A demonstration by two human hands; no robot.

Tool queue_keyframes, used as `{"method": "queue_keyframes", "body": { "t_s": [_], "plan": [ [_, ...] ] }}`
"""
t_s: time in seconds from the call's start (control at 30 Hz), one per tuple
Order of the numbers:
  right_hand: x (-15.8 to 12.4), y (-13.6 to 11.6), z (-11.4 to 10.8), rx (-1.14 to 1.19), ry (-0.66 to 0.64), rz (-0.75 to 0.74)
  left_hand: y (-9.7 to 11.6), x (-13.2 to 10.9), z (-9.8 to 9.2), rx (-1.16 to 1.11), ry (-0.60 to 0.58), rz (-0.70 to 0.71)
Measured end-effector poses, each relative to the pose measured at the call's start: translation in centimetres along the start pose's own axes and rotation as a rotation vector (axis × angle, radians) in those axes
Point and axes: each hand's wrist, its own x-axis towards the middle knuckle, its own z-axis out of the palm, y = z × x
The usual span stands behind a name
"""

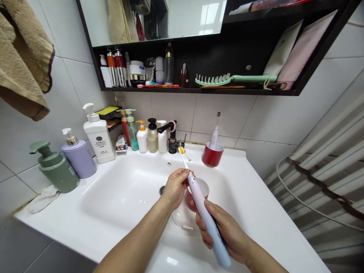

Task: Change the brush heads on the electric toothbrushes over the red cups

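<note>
Over the white sink, my right hand is closed round the lower handle of a pink-and-blue electric toothbrush, its brush head pointing up and away toward the tap. My left hand pinches the toothbrush near its neck, just under the head. A red cup with a white inside sits right behind the toothbrush, partly hidden by it and by my left hand.
A second red cup holding another electric toothbrush stands at the sink's back rim, right of the black tap. Several pump bottles line the left and back edges. A brown towel hangs at the upper left. A dark shelf carries cosmetics and a green comb.
</note>
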Motion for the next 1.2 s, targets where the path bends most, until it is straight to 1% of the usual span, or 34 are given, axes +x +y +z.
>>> {"method": "queue_keyframes", "body": {
  "t_s": [0.1,0.17,0.23,0.37,0.47,0.53,0.6,0.7,0.83,0.93,1.03,1.2],
  "plan": [
    [0.1,0.0,0.1,0.006,0.031,-0.014,0.0,-0.1,0.0,0.004,0.018,-0.020],
    [0.2,0.0,0.1,0.034,0.029,0.003,0.0,-0.1,0.1,0.008,0.035,-0.030],
    [0.3,0.0,0.0,0.083,-0.007,0.041,0.1,-0.2,0.2,0.018,0.050,-0.028],
    [0.3,0.0,-0.4,0.196,-0.127,0.126,0.2,-0.3,0.4,0.020,0.061,-0.018],
    [0.2,0.0,-0.6,0.257,-0.194,0.139,0.3,-0.4,0.5,-0.014,0.065,-0.025],
    [0.3,0.1,-0.6,0.268,-0.210,0.133,0.3,-0.4,0.6,-0.019,0.066,-0.027],
    [0.3,0.1,-0.4,0.248,-0.187,0.116,0.4,-0.5,0.6,-0.001,0.059,-0.026],
    [0.3,0.2,0.2,0.151,-0.089,0.065,0.4,-0.5,0.5,0.053,0.061,0.004],
    [0.3,0.3,0.8,-0.064,0.065,-0.030,0.2,-0.4,0.4,0.089,0.097,0.037],
    [0.3,0.2,1.0,-0.245,0.144,-0.107,0.1,-0.4,0.5,0.067,0.096,0.042],
    [0.3,0.2,1.1,-0.349,0.183,-0.164,0.2,-0.4,0.6,0.020,0.061,0.029],
    [0.3,0.1,1.2,-0.405,0.205,-0.186,0.3,-0.4,0.7,-0.010,0.023,-0.010]
  ]
}}
